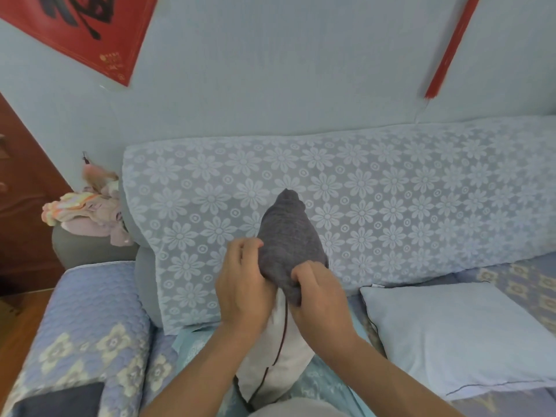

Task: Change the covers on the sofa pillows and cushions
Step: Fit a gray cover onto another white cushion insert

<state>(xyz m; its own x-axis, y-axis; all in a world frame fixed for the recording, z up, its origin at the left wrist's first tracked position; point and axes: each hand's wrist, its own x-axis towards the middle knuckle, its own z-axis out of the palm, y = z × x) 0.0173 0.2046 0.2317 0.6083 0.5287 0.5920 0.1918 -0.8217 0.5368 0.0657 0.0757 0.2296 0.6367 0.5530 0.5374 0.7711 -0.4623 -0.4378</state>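
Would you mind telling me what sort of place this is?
Most likely a home living room: a sofa with a floral lace throw, a loose pillow on the seat, and a red poster on the wall.

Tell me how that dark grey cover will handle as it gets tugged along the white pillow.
The dark grey cover is probably floppy: it bunches and creases where the left hand and right hand grip it. Its knit-looking surface likely drags rather than slides on the white pillow. It seems light, since its free tip stands up unsupported.
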